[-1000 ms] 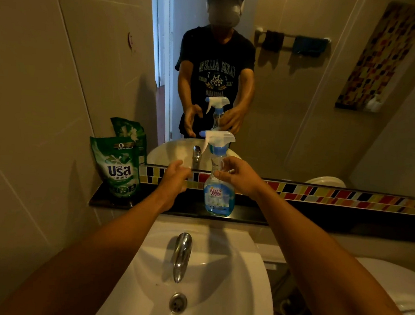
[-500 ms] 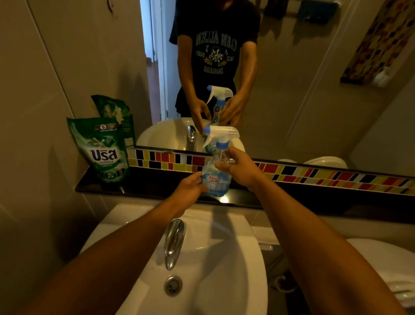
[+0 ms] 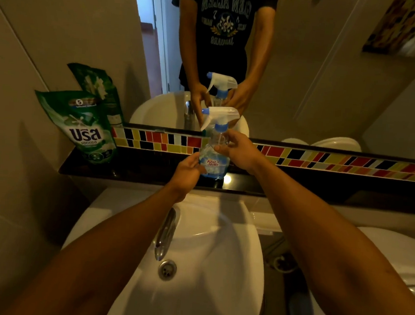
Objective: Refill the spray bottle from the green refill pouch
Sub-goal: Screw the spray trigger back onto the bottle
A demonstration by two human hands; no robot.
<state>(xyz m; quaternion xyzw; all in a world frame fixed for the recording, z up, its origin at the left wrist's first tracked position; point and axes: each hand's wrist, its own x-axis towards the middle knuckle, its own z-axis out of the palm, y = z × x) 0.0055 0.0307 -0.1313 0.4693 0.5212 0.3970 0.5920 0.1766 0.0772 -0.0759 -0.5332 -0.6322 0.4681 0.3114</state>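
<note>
Both hands on the spray bottle (image 3: 214, 155), right hand (image 3: 239, 151) gripping its neck, left hand (image 3: 188, 169) holding its base, green refill pouch (image 3: 84, 127) upright on the dark shelf (image 3: 136, 169)

I stand at a white sink (image 3: 232, 234) with a chrome tap (image 3: 166, 231) over its drain (image 3: 167, 269), in dim warm light. Behind the sink a dark ledge (image 3: 136, 170) runs below a strip of coloured tiles (image 3: 325, 161) and a mirror (image 3: 319, 79). Beige wall tiles (image 3: 37, 32) rise left of the sink; a white toilet (image 3: 397, 252) sits right.
</note>
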